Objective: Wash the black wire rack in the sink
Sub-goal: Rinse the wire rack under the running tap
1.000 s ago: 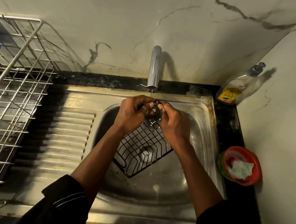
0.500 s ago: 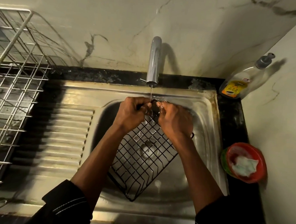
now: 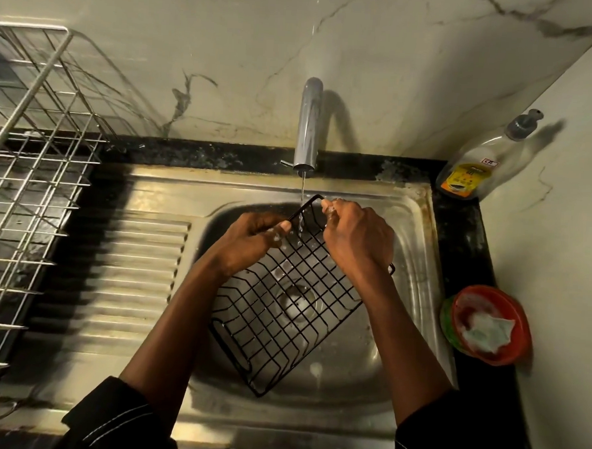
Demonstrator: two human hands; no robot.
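The black wire rack (image 3: 283, 313) is held tilted over the steel sink (image 3: 412, 264), its far corner up under the tap (image 3: 308, 122). A thin stream of water runs from the tap onto the rack's upper grid. My left hand (image 3: 249, 239) grips the rack's left upper edge with curled fingers. My right hand (image 3: 355, 237) holds the right upper edge near the top corner, fingers pinched on the wire. The rack's near corner hangs low above the basin, over the drain.
A silver wire dish rack (image 3: 32, 193) stands on the left, beside the ribbed draining board (image 3: 120, 283). A dish-soap bottle (image 3: 479, 165) leans in the back right corner. A red bowl with a soapy sponge (image 3: 488, 323) sits on the black counter to the right.
My hands have moved apart along the rack's top edges, baring its far corner under the water stream. The rack reaches lower into the basin than one second ago.
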